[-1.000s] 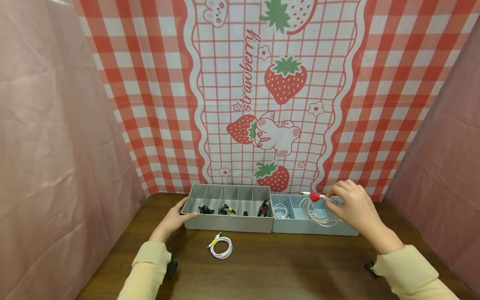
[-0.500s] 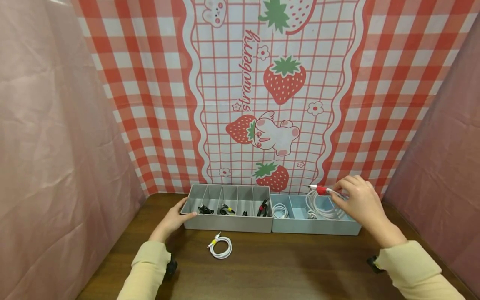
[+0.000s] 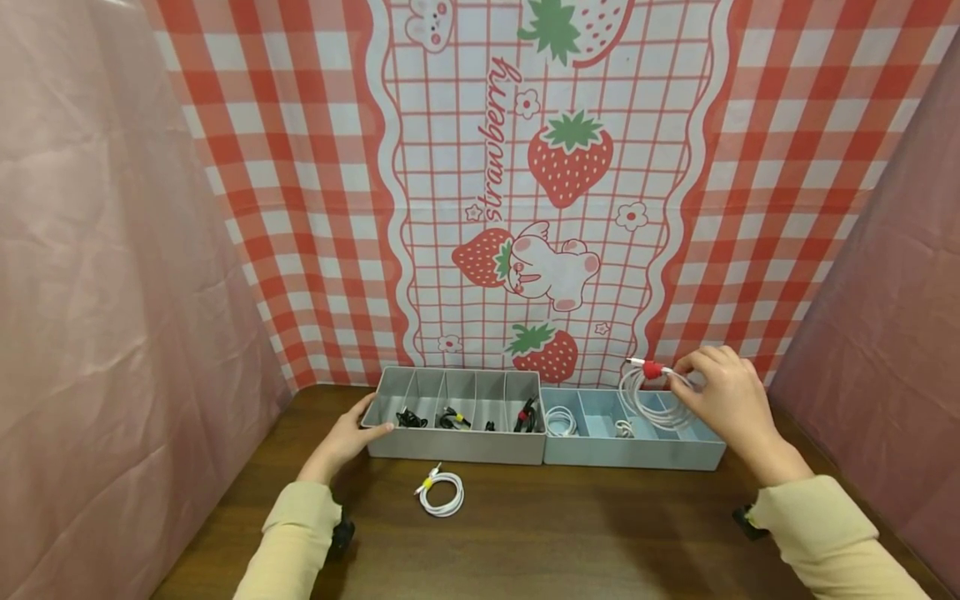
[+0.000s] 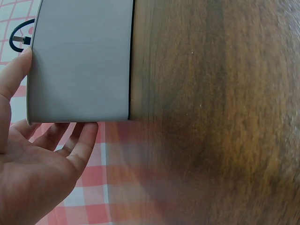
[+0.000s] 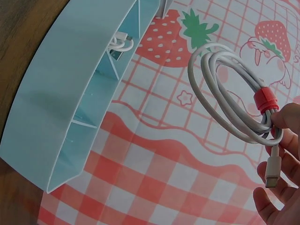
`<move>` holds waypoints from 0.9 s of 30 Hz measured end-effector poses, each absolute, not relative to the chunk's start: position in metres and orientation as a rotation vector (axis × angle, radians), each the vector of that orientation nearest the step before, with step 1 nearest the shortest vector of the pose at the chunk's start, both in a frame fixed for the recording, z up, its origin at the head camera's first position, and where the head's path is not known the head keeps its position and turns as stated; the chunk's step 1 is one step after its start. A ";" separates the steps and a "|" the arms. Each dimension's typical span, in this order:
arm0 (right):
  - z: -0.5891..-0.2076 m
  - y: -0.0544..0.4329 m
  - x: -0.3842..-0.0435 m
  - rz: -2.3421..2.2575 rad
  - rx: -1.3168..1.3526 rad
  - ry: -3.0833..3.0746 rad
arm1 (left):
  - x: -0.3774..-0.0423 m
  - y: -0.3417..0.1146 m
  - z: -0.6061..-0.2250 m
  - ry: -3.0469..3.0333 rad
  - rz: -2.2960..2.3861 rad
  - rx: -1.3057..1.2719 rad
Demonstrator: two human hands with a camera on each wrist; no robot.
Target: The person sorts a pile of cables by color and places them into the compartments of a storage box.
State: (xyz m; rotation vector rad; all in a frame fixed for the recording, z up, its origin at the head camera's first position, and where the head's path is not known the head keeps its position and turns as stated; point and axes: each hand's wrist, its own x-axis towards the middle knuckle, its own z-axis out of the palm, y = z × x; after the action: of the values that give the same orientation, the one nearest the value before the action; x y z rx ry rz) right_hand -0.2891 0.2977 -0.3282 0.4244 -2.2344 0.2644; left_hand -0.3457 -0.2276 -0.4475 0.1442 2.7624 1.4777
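My right hand point(image 3: 723, 400) pinches a coiled white charging cable point(image 3: 651, 407) by its red strap, above the light blue divided box point(image 3: 633, 454). In the right wrist view the cable point(image 5: 225, 93) hangs in loops with a USB-C plug by the fingers. My left hand point(image 3: 345, 437) grips the left end of the grey divided box point(image 3: 457, 447), thumb on the front rim and fingers against the end wall point(image 4: 79, 61). Several black cables point(image 3: 411, 418) lie in the grey box. A white cable coil point(image 3: 561, 422) and a small white cable point(image 3: 624, 429) sit in the blue one.
Another white cable coil point(image 3: 442, 494) with a yellow strap lies on the wooden table point(image 3: 540, 533) before the grey box. Both boxes stand end to end against a strawberry-patterned cloth point(image 3: 570, 250). Pink curtains point(image 3: 127, 292) hang at the sides.
My right hand has lifted the coiled cable slightly up and to the right, uncovering the small white cable in the blue box. The left hand has stayed on the grey box.
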 end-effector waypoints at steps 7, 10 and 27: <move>-0.332 0.301 -0.295 0.292 0.388 -2.229 | -0.346 -0.228 -0.448 2.771 1.480 0.148; -0.333 0.302 -0.298 0.297 0.371 -2.229 | -0.346 -0.228 -0.448 2.769 1.481 0.148; -0.351 0.312 -0.316 0.301 0.279 -2.266 | -0.346 -0.227 -0.450 2.799 1.485 0.172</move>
State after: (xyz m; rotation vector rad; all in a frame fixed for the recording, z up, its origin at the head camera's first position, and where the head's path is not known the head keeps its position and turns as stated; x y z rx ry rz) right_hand -0.3159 0.3116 -0.3512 0.2794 -2.2664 0.3012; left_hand -0.3464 -0.2272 -0.4499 0.1722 2.7990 1.4854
